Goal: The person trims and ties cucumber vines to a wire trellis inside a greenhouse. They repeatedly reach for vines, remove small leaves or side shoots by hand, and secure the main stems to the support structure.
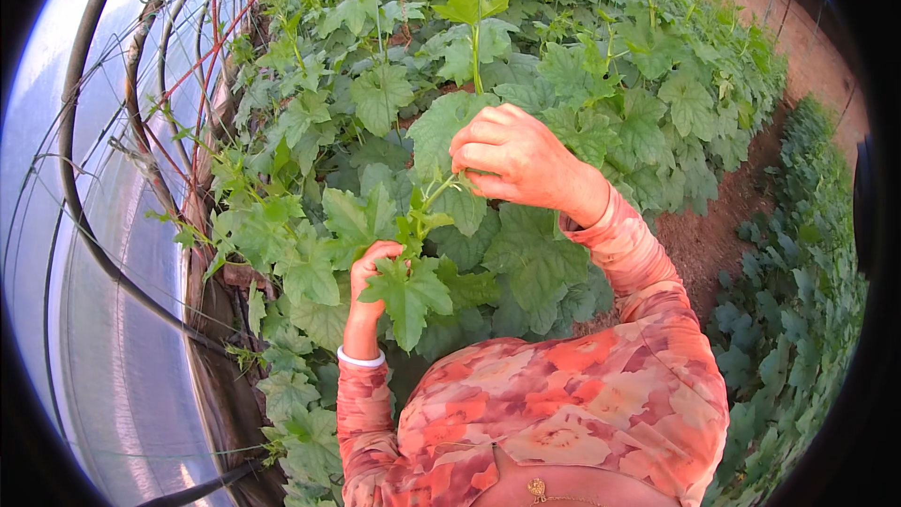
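A leafy vine shoot (421, 218) with a pale green stem stands between my hands, among broad lobed leaves. Low on it, my left hand (378, 267) is closed around the shoot, its fingers partly hidden by leaves; a white band circles that wrist. My right hand (496, 155) is up and to the right, with curled fingers at the upper end of the stem, where thin tendrils show. What lies inside those fingers is hidden. Above my right hand, another vine stem (476, 56) rises along a thin string.
Curved greenhouse hoops (70, 148), tangled wires and plastic film (134, 338) line the left side. Dense vines (612, 113) with hanging strings fill the area ahead. A bare soil path (718, 239) runs at right, beside another row of plants (788, 324).
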A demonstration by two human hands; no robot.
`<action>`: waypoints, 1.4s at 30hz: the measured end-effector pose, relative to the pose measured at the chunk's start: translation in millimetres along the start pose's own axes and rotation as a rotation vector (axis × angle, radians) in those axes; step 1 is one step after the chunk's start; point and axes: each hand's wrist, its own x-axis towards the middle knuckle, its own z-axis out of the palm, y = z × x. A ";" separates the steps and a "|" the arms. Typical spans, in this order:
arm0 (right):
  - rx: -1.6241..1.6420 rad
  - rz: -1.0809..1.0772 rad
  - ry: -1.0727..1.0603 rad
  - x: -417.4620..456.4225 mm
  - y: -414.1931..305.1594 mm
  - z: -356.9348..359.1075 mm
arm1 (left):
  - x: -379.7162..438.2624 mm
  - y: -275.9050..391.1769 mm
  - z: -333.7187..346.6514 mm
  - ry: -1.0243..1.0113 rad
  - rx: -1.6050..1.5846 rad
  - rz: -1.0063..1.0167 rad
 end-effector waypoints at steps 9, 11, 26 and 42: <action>1.238 0.478 0.274 -15.5 -18.0 35.6 | -6.0 -6.2 -9.1 0.094 0.113 -0.035; 1.184 0.770 -0.081 -32.6 -18.7 72.2 | -6.6 2.9 -5.7 0.187 -0.204 -0.218; 1.057 0.373 -0.260 -101.0 -66.4 262.7 | -3.0 6.2 -9.3 0.315 -0.071 -0.071; 1.144 0.513 -0.142 -141.0 -91.6 297.4 | -9.2 -6.8 6.7 0.167 0.378 -0.157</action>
